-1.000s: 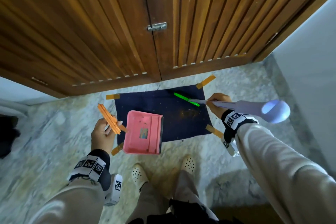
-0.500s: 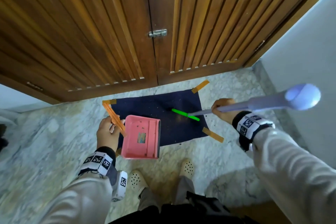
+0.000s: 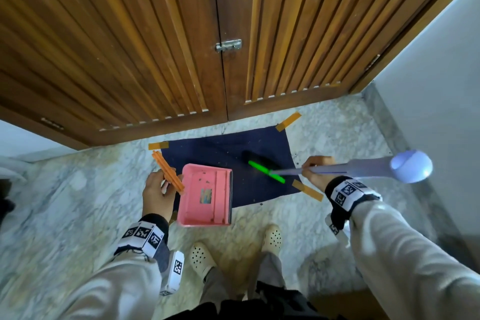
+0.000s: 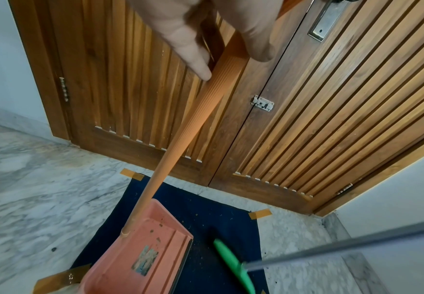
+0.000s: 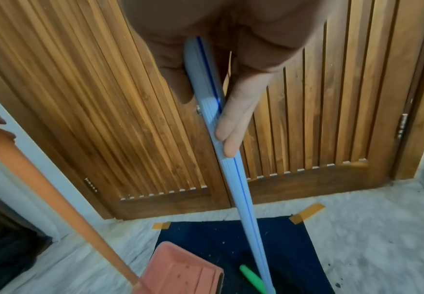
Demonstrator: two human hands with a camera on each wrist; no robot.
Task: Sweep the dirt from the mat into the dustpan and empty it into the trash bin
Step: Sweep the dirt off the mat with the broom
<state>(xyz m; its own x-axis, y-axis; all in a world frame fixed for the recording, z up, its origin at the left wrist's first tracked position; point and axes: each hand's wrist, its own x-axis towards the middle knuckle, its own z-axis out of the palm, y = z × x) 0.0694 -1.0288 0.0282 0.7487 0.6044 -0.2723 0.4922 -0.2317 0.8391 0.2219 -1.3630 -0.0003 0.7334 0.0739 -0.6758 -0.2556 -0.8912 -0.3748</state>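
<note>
A dark blue mat (image 3: pixel 223 148) lies taped to the marble floor before wooden doors, with fine dirt specks on it. The pink dustpan (image 3: pixel 205 196) rests on the mat's left front part, its lip facing right, a few crumbs inside. My left hand (image 3: pixel 158 189) grips its long orange handle (image 3: pixel 167 173). My right hand (image 3: pixel 315 171) grips the pale blue broom handle (image 3: pixel 363 167). The green broom head (image 3: pixel 266 171) with dark bristles sits on the mat just right of the pan's lip. In the wrist views the orange handle (image 4: pixel 188 127) and the blue handle (image 5: pixel 230 163) run down to the mat.
Slatted wooden double doors (image 3: pixel 181 34) with a latch (image 3: pixel 228 45) stand right behind the mat. A white wall (image 3: pixel 441 86) closes the right side. My feet in cream clogs (image 3: pixel 271 238) stand just behind the pan. Orange tape (image 3: pixel 307 191) holds the mat corners. No trash bin is in view.
The green broom head has moved left across the mat toward the dustpan's lip, and the handle's top end has swung right. The dustpan stayed about in place on the mat.
</note>
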